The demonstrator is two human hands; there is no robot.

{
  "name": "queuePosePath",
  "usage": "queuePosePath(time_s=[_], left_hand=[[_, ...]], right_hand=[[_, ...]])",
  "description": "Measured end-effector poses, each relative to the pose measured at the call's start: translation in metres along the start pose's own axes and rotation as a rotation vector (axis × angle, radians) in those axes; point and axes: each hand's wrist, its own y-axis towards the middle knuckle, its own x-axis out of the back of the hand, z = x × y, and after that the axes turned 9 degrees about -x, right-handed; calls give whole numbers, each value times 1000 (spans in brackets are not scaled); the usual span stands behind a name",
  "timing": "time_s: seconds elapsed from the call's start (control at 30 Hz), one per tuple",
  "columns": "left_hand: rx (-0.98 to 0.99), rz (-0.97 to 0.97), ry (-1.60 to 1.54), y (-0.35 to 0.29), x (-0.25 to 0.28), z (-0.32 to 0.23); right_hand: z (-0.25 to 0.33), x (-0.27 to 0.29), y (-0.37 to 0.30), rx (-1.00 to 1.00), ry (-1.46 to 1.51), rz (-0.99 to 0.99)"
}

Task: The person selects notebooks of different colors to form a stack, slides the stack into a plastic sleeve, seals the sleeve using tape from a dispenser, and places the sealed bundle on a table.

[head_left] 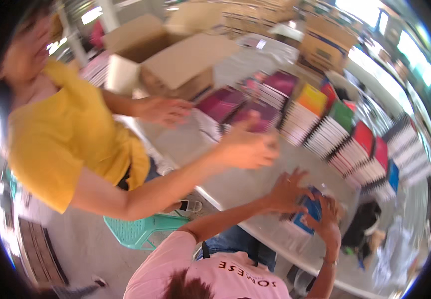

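On the table in front of me is a blue-covered notebook (311,213), with what looks like clear plastic around it. My left hand (290,193) is at its far left side, fingers spread and slightly blurred. At the right edge my right hand (328,219) has its thumb over the blue cover and its fingers curled along the far corner. Both hands partly hide the notebook. Just beyond my left hand, a co-worker's hand (252,144) reaches over the table, smeared by motion. The co-worker's other hand (168,110) hovers beside purple notebooks (257,115).
Stacks of spiral notebooks (325,130) in several colours line the far side of the table (195,158). An open cardboard box (180,70) stands at the back left, another box (322,47) farther back. A green stool (140,230) and a co-worker in yellow (71,144) are on the left.
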Motion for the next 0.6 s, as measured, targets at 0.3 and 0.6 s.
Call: queuePosePath(time_s=[0.3, 0.6], left_hand=[[128, 65, -91, -7, 11, -17], [127, 43, -238, -12, 16, -15]], right_hand=[[-14, -21, -6, 22, -79, -124], [-90, 34, -53, 245, -185, -1059]])
